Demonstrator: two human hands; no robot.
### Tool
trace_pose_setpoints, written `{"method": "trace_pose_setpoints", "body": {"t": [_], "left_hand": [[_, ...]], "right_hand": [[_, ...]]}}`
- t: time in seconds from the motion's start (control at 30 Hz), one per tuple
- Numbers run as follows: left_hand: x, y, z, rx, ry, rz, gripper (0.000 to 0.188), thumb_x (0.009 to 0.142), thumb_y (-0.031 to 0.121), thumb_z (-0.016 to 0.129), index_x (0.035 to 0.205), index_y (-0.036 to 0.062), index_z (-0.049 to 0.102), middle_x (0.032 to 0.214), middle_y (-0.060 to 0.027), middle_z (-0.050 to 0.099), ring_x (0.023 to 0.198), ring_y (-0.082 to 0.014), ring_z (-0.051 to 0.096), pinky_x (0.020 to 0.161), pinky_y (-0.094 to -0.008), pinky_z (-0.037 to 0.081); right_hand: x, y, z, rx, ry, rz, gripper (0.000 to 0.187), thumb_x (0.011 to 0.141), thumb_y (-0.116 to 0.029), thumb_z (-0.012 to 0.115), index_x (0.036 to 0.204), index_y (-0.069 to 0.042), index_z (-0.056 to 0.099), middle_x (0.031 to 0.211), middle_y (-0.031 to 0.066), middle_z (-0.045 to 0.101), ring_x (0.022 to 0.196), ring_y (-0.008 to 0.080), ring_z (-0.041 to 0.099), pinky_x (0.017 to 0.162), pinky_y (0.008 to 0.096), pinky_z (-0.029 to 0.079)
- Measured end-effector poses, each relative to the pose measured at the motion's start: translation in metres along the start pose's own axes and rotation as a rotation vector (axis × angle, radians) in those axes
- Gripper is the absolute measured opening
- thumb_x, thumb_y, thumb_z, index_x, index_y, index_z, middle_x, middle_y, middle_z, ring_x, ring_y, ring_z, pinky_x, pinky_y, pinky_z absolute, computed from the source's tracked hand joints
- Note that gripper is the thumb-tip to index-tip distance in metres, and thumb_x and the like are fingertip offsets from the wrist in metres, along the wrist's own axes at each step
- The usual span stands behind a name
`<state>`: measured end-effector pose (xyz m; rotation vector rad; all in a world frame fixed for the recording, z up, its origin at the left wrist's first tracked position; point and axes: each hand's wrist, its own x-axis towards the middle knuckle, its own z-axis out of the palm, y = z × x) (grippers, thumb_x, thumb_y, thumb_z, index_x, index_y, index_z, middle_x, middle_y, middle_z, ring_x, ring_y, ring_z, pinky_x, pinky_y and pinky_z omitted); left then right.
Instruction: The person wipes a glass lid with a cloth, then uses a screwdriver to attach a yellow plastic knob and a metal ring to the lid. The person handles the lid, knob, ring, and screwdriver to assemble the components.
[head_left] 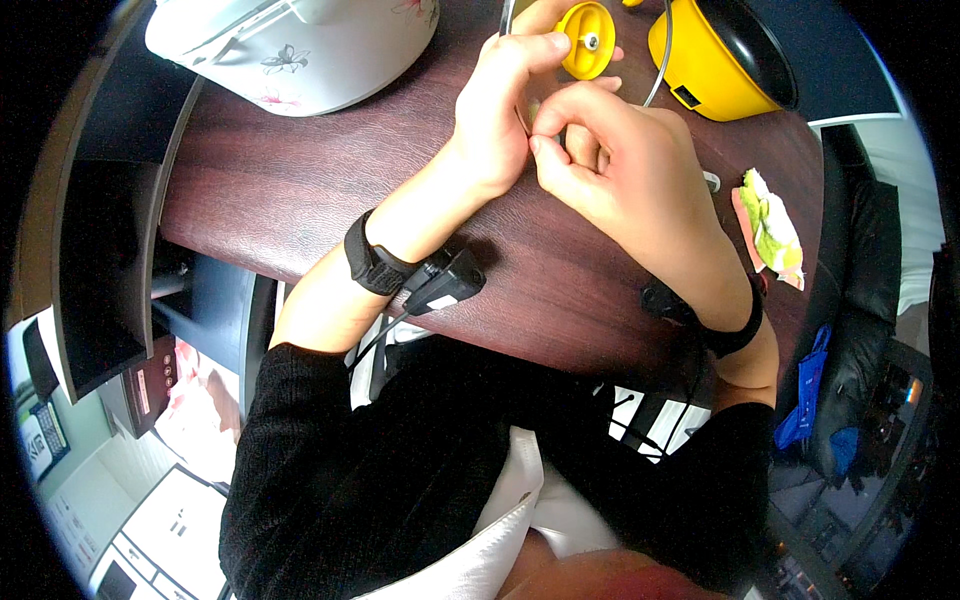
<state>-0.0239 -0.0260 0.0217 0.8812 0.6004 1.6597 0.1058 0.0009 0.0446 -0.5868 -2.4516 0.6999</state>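
Note:
My left hand is closed around a round yellow knob, with the thumb at its edge and fingers behind it. A small silver screw or nut sits in the knob's hollow centre. A thin silver rim curves beside the knob, possibly the edge of a clear lid. Just below the knob, my right hand pinches thumb and forefinger together close to my left palm. A dark bit shows between those fingers; I cannot make out what it is. A yellow pot with a black inside stands tilted to the right.
A white appliance with flower prints stands at the far left of the dark wood-look table. A crumpled green, white and pink wrapper lies at the right. Both wrists wear black straps; a black device hangs by the left one.

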Motion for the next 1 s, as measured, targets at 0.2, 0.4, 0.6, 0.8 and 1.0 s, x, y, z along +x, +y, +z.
{"method": "trace_pose_setpoints", "body": {"t": [0.2, 0.4, 0.6, 0.8, 1.0], "left_hand": [[0.001, -0.001, 0.0, -0.034, 0.016, -0.038, 0.074, 0.086, 0.036, 0.053, 0.144, -0.0026, 0.029, 0.136, -0.0161, 0.043, 0.12, -0.0237, 0.047, 0.103, -0.0386, 0.04], [0.002, -0.008, -0.006, -0.056, -0.011, 0.018, 0.071, 0.091, 0.038, 0.052, 0.144, -0.0013, 0.029, 0.137, -0.0148, 0.041, 0.121, -0.023, 0.047, 0.103, -0.0382, 0.04], [0.004, -0.013, -0.013, -0.098, -0.059, 0.039, 0.07, 0.092, 0.039, 0.051, 0.144, -0.0012, 0.029, 0.136, -0.0141, 0.042, 0.12, -0.0227, 0.047, 0.103, -0.0379, 0.04], [0.003, -0.018, -0.017, -0.096, -0.126, 0.127, 0.07, 0.092, 0.041, 0.05, 0.144, -0.0011, 0.03, 0.134, -0.0137, 0.043, 0.119, -0.0227, 0.047, 0.102, -0.0372, 0.04], [0.003, -0.017, -0.018, -0.083, -0.126, 0.119, 0.073, 0.091, 0.044, 0.05, 0.145, 0.0005, 0.029, 0.136, -0.0124, 0.042, 0.12, -0.0229, 0.046, 0.102, -0.0377, 0.039]], "right_hand": [[0.006, -0.002, 0.001, -0.064, 0.033, -0.048, 0.012, 0.073, -0.012, 0.067, 0.075, -0.007, 0.057, 0.062, 0.0117, 0.06, 0.06, 0.0301, 0.062, 0.056, 0.0401, 0.049], [0.008, -0.002, 0.005, -0.055, 0.041, -0.004, 0.012, 0.071, -0.013, 0.067, 0.074, -0.007, 0.057, 0.063, 0.0095, 0.061, 0.059, 0.0284, 0.063, 0.056, 0.0385, 0.049], [0.005, 0.001, 0.011, 0.048, 0.087, 0.02, 0.015, 0.068, -0.013, 0.069, 0.074, -0.008, 0.057, 0.062, 0.0058, 0.06, 0.057, 0.0219, 0.062, 0.052, 0.0334, 0.047], [-0.001, 0.003, 0.008, 0.181, 0.122, 0.046, 0.018, 0.067, -0.009, 0.072, 0.074, -0.009, 0.055, 0.056, 0.0027, 0.055, 0.048, 0.0152, 0.056, 0.048, 0.0278, 0.043], [-0.005, 0.015, 0.003, 0.071, 0.1, -0.044, 0.011, 0.076, -0.002, 0.066, 0.081, -0.006, 0.058, 0.059, -0.0058, 0.05, 0.051, 0.0022, 0.046, 0.049, 0.0182, 0.037]]}}
